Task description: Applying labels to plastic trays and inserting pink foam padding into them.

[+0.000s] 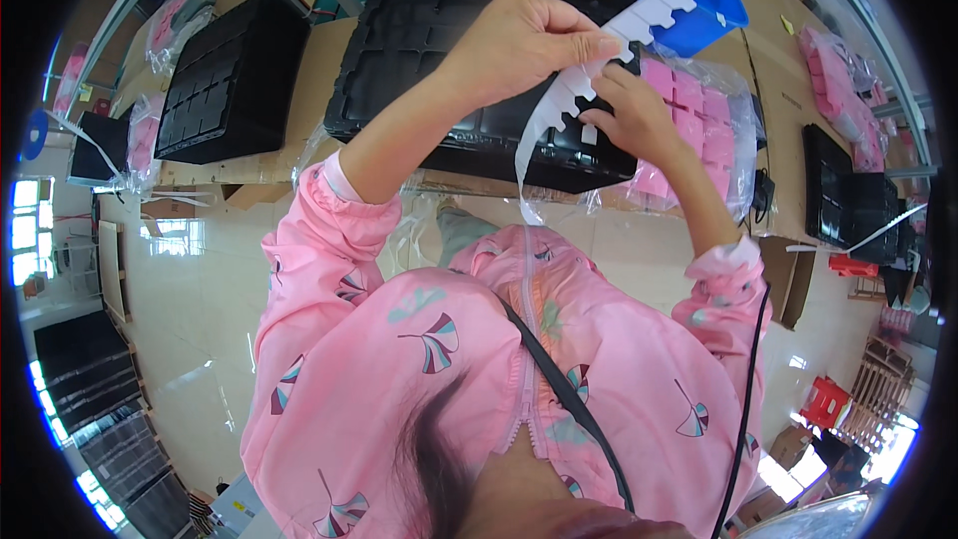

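Observation:
Between the thumb and fingers of my left hand [529, 48] is a long white notched strip [667, 8]. One end rises to the far right, and the other curls down toward my chest. My right hand [639, 115] is at the notched edge, its thumb and index finger apart; contact with the strip is unclear. Beneath both hands lies a large black molded plastic tray stack [429, 50] with a grid of raised blocks. A small white patch [589, 136] shows on its near right corner, close to my right thumb.
Pink molded pieces in clear plastic [704, 130] lie right of the black stack. Behind them stands a blue bin [699, 10]. Another black stack [235, 80] is at the left of the cardboard-covered table [788, 90]. Farther right are more black trays [848, 190] and pink pieces [838, 85].

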The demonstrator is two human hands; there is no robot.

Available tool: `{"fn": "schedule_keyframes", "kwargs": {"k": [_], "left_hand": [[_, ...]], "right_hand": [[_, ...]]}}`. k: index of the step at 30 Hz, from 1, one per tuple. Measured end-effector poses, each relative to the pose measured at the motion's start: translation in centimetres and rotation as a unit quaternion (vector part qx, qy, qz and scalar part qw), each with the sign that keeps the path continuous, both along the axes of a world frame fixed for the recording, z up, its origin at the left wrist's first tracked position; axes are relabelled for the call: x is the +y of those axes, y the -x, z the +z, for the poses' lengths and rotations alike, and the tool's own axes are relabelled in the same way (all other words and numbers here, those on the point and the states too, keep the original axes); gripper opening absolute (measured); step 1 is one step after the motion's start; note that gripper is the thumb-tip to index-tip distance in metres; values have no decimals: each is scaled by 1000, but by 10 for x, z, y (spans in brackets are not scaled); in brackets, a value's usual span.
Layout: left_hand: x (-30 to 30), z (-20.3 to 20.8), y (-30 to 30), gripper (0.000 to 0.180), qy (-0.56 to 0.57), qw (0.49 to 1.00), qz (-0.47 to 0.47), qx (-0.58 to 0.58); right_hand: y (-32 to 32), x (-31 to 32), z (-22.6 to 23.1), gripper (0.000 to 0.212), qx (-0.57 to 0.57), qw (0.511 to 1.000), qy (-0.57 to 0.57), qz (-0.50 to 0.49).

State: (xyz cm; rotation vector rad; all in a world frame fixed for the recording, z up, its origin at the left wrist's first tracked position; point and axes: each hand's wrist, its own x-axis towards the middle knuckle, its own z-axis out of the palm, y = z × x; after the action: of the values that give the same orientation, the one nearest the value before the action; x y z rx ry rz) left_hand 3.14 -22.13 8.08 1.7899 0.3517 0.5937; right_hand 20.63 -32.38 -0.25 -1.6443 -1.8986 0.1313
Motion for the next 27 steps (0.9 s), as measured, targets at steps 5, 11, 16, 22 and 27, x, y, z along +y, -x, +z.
{"fn": "schedule_keyframes", "kwargs": {"k": [5, 11, 16, 22, 27], "left_hand": [[3, -5, -2, 24, -31, 999, 43, 10], [-1, -7, -14, 23, -80, 992, 90, 37], [-6, -7, -18, 21, -21, 995, 94, 10], [-5, -16, -19, 23, -10, 994, 111, 3], [-4, -17, -19, 24, 5, 994, 108, 23]], "right_hand": [[31, -23, 24, 22, 126, 955, -258, -70], [52, -11, 41, 30, 69, 934, -344, -69], [47, 2, 31, 27, 43, 919, -380, -98], [45, 6, 26, 23, 4, 901, -429, -72], [42, 6, 31, 24, -42, 899, -434, -32]]}}
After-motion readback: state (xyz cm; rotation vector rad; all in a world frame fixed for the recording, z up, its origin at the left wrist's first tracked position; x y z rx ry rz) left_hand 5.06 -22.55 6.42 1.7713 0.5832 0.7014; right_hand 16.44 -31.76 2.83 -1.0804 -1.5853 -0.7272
